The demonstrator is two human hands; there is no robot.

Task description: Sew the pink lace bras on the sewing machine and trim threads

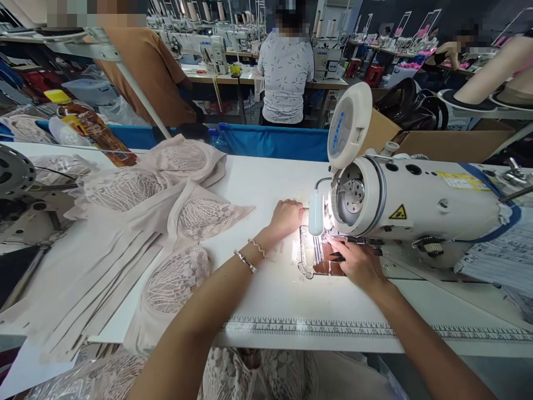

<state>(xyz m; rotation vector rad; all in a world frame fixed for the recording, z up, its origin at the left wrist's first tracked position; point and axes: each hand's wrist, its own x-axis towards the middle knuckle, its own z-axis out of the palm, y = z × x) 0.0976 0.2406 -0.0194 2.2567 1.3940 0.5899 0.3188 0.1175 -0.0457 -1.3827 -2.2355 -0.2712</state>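
My left hand (287,215) is at the left side of the sewing machine's lit needle area, its fingers curled and closed. What they hold, if anything, is hidden. From the right, my right hand (361,265) reaches under the head of the white sewing machine (400,191), its fingers drawn together near the needle. Dark pointed tips show below those fingers; I cannot make out what they belong to. Between my hands lies the machine's bed plate (307,253), partly covered with clear tape. Beige lace bra pieces (177,278) are spread on the table to my left.
A long ruler strip (308,329) runs along the table's front edge. More lace pieces (260,372) lie below it. A drink bottle (94,128) leans at the back left. A cardboard box (453,145) stands behind the machine. Co-workers (286,75) sit at machines beyond.
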